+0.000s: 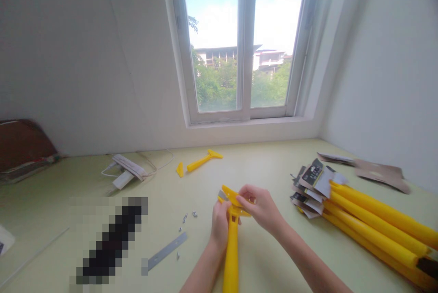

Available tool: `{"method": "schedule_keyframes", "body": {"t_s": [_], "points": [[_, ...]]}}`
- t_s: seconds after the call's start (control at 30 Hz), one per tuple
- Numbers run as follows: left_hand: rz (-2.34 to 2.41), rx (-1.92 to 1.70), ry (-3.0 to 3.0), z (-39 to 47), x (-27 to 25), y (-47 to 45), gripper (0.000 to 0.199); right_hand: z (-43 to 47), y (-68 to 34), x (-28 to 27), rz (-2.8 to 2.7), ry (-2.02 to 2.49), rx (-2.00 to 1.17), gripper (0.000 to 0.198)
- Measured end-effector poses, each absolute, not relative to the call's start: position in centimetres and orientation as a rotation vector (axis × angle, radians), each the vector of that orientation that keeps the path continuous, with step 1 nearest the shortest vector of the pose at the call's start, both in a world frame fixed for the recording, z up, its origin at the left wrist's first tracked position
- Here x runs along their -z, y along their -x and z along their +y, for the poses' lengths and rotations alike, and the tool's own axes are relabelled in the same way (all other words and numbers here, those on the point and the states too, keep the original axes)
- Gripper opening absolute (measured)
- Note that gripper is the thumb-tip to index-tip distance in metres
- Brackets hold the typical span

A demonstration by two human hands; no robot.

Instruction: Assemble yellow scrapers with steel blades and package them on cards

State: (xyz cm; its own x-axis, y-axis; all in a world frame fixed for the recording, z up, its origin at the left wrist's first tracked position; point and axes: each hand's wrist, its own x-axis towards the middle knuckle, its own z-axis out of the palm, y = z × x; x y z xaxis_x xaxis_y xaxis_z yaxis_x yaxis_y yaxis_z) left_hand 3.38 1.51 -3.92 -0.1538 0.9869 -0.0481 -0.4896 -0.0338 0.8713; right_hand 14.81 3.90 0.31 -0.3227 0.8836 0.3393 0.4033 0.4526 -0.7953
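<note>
My left hand (220, 225) grips the upper shaft of a yellow long-handled scraper (232, 256) that stands tilted up from the table. My right hand (260, 208) pinches the scraper's yellow head (232, 196), where a grey blade edge shows at the left tip. Both hands meet at the head. A loose flat metal blade (164, 251) lies on the table to the left, with several small screws (186, 218) scattered near it.
A second yellow scraper (204, 161) and a yellow cap piece (179, 169) lie farther back. A stack of yellow handles (376, 227) with cardboard labels (313, 183) lies at right. White charger and cable (126, 170) sit at left. A blurred dark patch (109, 243) is near left.
</note>
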Motion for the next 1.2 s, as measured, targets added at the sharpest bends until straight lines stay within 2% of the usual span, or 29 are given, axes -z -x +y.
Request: {"method": "schedule_keyframes", "body": {"t_s": [0.47,1.2], "points": [[0.76,-1.514,-0.543,1.77,4.53,-3.5,0.018,4.13,-14.61,0.09,-1.858,1.114,-0.887,0.019],[0.744,-1.543,-0.503,1.64,4.42,-3.48,0.018,3.78,-14.12,-0.23,-1.921,1.1,-0.803,0.018]]}}
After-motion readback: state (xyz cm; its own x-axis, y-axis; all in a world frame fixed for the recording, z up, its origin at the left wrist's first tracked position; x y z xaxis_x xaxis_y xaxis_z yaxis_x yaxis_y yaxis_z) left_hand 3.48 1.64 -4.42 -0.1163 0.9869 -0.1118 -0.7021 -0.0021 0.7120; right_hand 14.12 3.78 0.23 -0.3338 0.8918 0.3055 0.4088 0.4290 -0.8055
